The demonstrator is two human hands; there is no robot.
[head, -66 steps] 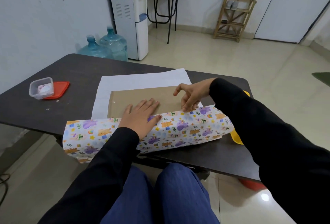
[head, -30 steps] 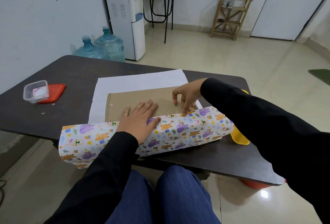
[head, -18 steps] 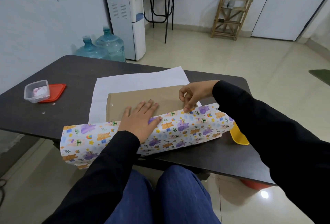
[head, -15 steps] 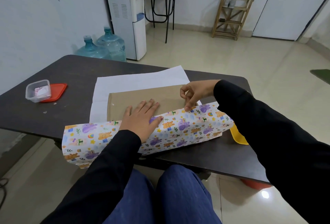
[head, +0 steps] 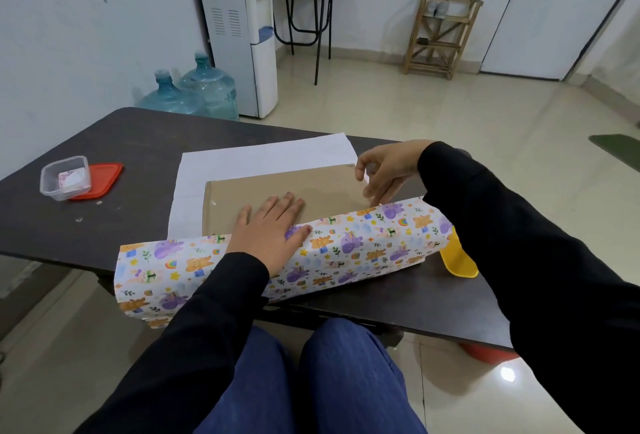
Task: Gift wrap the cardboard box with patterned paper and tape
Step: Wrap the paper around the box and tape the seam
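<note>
Honestly, the cardboard box [head: 277, 191] was lying flat on the bench [head: 121, 142], patterned paper [head: 346, 246] folded over its near edge and pinned by the flat, spread left hand [head: 270, 229]. The right hand [head: 384, 170] was hovering loosely curled, fingers holding nothing. Thin paper probably tears easily, so it's best gripped along the edge.

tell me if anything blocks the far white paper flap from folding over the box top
Only the person's own hands: the left hand lies flat on the cardboard box, and the right hand hovers over its far right corner. The white paper flap is bare.
</note>
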